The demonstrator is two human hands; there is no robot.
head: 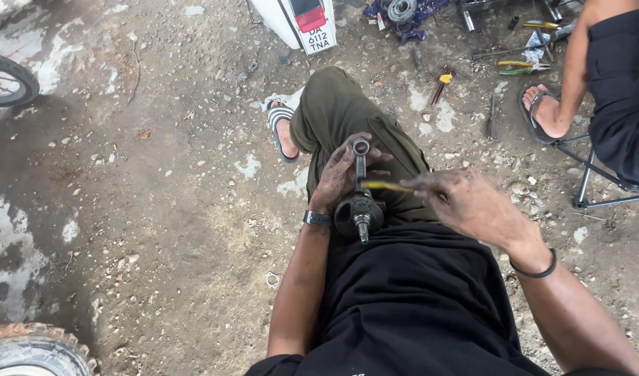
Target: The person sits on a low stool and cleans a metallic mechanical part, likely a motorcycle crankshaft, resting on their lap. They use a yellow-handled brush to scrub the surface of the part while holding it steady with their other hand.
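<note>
Crankshaft (360,209) shaft toward camera, rod pointing away, left hand (337,177) gripping

Outdoor repair yard, dirt ground (166,209); scattered tools (521,66), tyres (9,80)

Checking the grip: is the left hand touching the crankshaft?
Touching. The head view shows the left hand wrapped behind the crankshaft, fingers against its rod, with no gap, while the right hand holds a yellow tool.

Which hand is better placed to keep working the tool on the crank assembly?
Right. The right hand already holds the yellow-handled tool against the crankshaft assembly, while the left hand is occupied steadying its connecting rod.
</note>
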